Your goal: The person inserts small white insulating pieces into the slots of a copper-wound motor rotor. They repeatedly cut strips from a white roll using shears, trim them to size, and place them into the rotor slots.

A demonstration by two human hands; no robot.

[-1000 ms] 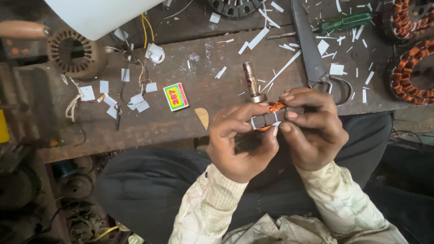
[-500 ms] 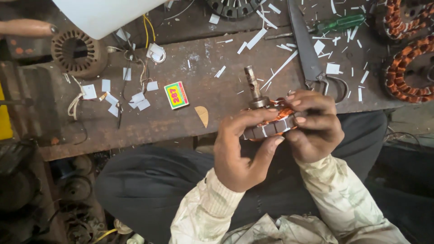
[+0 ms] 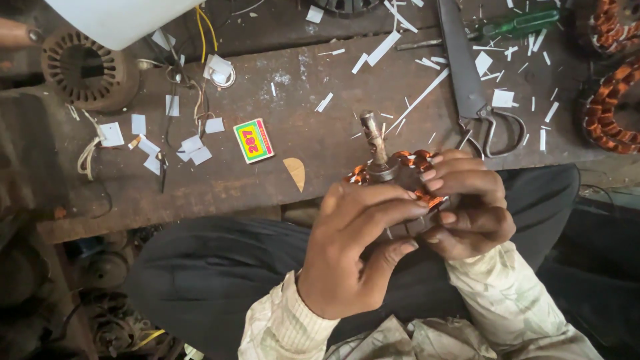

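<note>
Both my hands hold a small motor armature (image 3: 390, 170) with orange copper windings and a steel shaft pointing away from me, just past the near edge of the wooden bench (image 3: 300, 140). My left hand (image 3: 357, 247) wraps over its near side from the left, fingers laid across the core. My right hand (image 3: 467, 203) grips it from the right, fingertips pressed onto the copper coils. Most of the core is hidden under my fingers.
Large scissors (image 3: 470, 87) lie on the bench to the right, a green screwdriver (image 3: 513, 25) behind them. A yellow matchbox (image 3: 253, 141), white paper strips, a rusty stator (image 3: 87, 70) at left, and copper-wound stators (image 3: 607, 107) at right surround the spot.
The armature has turned in my hands so its shaft now points up and away. My left hand has slid further over the core, and the fingers of both hands have regripped.
</note>
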